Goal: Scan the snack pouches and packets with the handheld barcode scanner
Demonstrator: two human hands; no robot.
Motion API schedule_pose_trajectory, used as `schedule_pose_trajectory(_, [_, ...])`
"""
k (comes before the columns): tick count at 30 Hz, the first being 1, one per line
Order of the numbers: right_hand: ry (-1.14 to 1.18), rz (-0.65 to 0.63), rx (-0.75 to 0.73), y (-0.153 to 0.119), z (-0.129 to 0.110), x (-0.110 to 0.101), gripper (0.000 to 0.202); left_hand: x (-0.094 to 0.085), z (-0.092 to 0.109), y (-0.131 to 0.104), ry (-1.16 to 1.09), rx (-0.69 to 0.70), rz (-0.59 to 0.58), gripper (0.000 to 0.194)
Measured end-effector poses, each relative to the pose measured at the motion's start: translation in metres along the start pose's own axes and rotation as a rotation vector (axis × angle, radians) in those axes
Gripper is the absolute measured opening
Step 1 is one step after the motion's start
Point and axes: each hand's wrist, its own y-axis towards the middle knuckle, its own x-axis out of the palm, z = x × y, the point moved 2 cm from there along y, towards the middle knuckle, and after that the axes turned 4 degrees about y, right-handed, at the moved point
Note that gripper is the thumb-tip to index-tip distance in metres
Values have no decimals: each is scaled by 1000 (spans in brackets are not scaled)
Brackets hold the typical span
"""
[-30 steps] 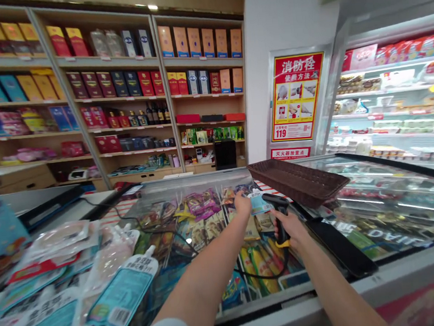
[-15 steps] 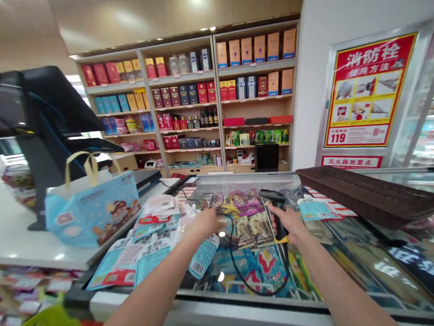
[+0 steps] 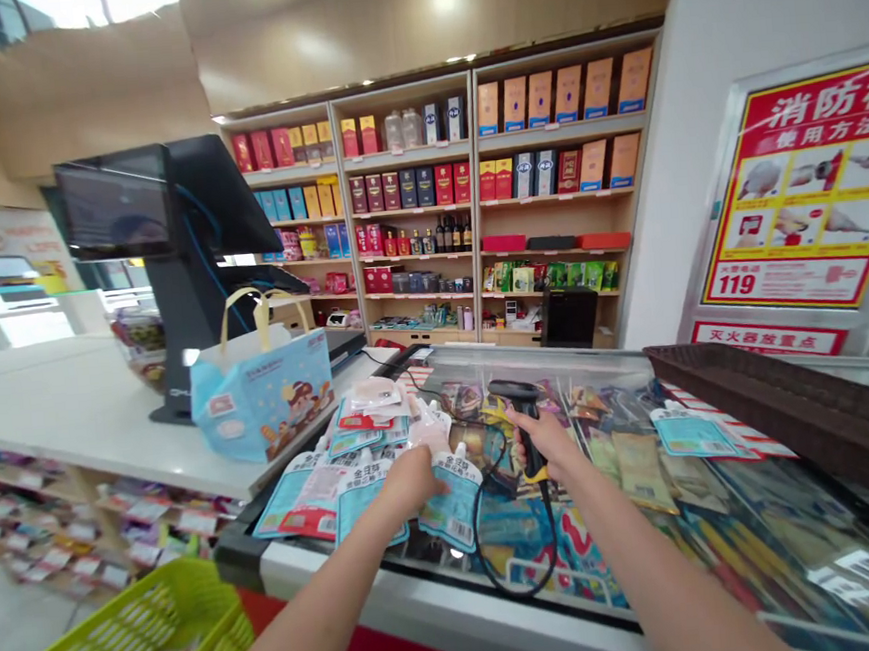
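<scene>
My right hand (image 3: 541, 437) is wrapped round the handle of a black barcode scanner (image 3: 515, 391), held above the glass top. Its cable (image 3: 491, 572) hangs in a loop below. With fingers curled, my left hand (image 3: 415, 480) is on the left edge of a blue-and-white spouted pouch (image 3: 450, 515); the fingertips are partly hidden. More such pouches (image 3: 362, 497) lie heaped to the left of it, with a clear plastic packet (image 3: 428, 431) just above the hand. One separate pouch (image 3: 691, 434) lies on the right of the glass.
The glass-topped freezer (image 3: 436, 350) holds colourful packets. A light-blue carrier bag (image 3: 259, 394) and a checkout screen (image 3: 120, 205) stand on the white counter (image 3: 109, 391) at left. A green basket (image 3: 128, 630) is low left. A long brown tray (image 3: 771, 399) lies at right.
The view has swung left, so everything sits further right. My left hand has come down onto the pouch at the heap's edge. My right hand has shifted left over the freezer with the scanner.
</scene>
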Motion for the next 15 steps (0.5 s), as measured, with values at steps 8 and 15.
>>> schedule_pose_trajectory(8, [10, -15, 19, 15, 3, -4, 27, -6, -9, 25, -404, 82, 105, 9])
schedule_pose_trajectory(15, [12, -66, 1, 16, 10, -7, 31, -5, 21, 104, -841, 73, 414, 17])
